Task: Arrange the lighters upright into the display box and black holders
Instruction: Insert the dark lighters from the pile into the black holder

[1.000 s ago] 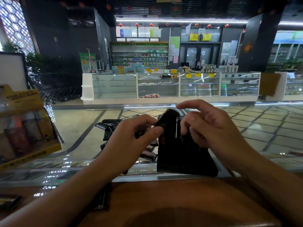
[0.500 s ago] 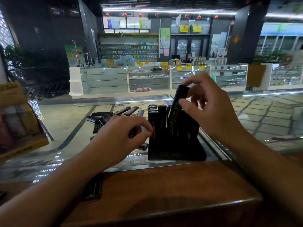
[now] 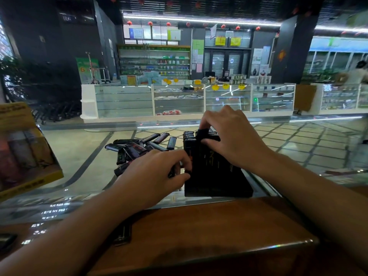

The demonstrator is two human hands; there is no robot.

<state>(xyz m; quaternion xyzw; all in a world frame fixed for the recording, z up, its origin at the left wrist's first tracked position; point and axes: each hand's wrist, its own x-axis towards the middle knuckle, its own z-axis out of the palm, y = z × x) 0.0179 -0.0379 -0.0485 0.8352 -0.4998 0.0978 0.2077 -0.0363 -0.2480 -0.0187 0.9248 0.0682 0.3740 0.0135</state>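
A black holder (image 3: 217, 184) stands on the glass counter, filled with several upright black lighters. My right hand (image 3: 233, 140) is over its top, fingers pinching one black lighter (image 3: 203, 133) that sits down among the others. My left hand (image 3: 157, 174) rests against the holder's left side with fingers curled; I cannot tell if it holds a lighter. A pile of loose black lighters (image 3: 137, 148) lies on the glass just left of the holder. The yellow display box (image 3: 25, 156) with coloured lighters stands at the far left.
The glass counter (image 3: 79, 156) ends at a brown wooden ledge (image 3: 199, 232) close to me. A dark flat object (image 3: 122, 234) lies on the ledge under my left forearm. Shop counters and shelves stand far behind.
My right hand has brought the lighter down from above the holder into its row. My left hand has moved against the holder's left side.
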